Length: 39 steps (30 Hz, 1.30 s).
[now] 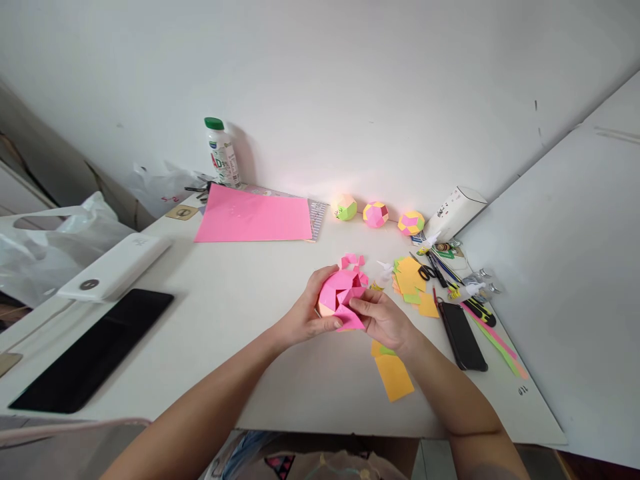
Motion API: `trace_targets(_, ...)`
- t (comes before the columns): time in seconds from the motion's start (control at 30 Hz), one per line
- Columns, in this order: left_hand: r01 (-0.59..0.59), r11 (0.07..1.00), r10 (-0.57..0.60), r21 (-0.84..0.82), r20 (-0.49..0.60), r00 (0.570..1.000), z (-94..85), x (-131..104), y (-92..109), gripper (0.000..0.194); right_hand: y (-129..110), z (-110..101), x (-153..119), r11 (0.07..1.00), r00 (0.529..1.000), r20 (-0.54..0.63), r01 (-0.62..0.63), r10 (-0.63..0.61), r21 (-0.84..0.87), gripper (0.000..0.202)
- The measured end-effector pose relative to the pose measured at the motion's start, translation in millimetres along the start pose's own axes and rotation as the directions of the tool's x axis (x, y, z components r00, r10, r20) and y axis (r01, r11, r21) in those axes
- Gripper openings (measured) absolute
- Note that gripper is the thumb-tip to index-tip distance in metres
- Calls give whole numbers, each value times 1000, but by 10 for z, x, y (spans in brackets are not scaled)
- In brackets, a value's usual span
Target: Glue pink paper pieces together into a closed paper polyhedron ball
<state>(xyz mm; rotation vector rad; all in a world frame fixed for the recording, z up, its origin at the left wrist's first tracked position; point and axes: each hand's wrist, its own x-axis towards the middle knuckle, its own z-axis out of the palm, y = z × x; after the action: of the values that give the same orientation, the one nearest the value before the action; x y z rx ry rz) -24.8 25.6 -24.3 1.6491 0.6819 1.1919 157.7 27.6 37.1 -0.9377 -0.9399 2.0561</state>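
Observation:
A partly built pink paper ball [337, 288], with an orange patch low on its left, is held just above the table. My left hand [313, 307] is wrapped around its left side, thumb along the lower edge. On the right side, my right hand [383, 317] pinches a folded pink flap of the ball near an open gap. Behind the ball lie several small folded pink paper pieces [354, 260]. Orange and green paper squares [395, 377] rest by my right forearm. The fingertips on the far side of the ball are hidden.
Three finished paper balls [375, 215] line the wall. To the right are a paper stack [411, 277], scissors [427, 272], glue bottles [467, 291], a cutter [480, 311] and a black phone [463, 337]. Pink sheet [255, 217], bottle [223, 157], white box [117, 267] and black slab [95, 350] lie left.

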Motion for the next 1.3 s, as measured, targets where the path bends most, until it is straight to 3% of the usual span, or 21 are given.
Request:
trace_targets(0.73,-20,1000,19,21,12,1000,-3,-1,-1,90,27,-35,6,999,998,66,0,3,-50,20)
trace_targets(1.3,-18,1000,18,18,-3,1000,4,4,39,86,19,-13,0,998,999,44,24,-22,-50,17)
